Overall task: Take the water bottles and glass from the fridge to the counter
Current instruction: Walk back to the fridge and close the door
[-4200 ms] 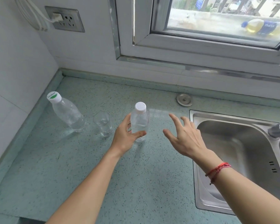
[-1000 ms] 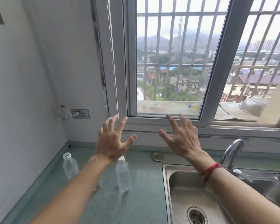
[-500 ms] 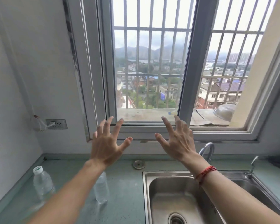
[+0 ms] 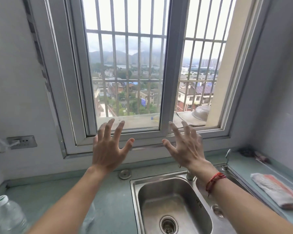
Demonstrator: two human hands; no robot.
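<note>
A clear water bottle [image 4: 8, 214] with a white cap stands on the green counter [image 4: 113, 196] at the bottom left. A second clear bottle [image 4: 90, 217] shows only in part behind my left forearm. The glass is hidden from view. My left hand [image 4: 108, 147] is raised in front of the window sill, fingers spread, holding nothing. My right hand [image 4: 184, 149], with a red string at the wrist, is raised beside it, also spread and empty. Both hands are well above the bottles.
A steel sink [image 4: 172, 205] with a drain lies below my right arm, its tap behind the wrist. A folded cloth [image 4: 276, 190] rests on the counter at right. A barred window [image 4: 134, 73] fills the wall ahead; a wall socket [image 4: 22, 142] sits at left.
The view has tilted up and swung right since 4.2 s ago, when my left hand was on the second bottle. Both hands are now raised and empty; the bottles have slid toward the bottom left.
</note>
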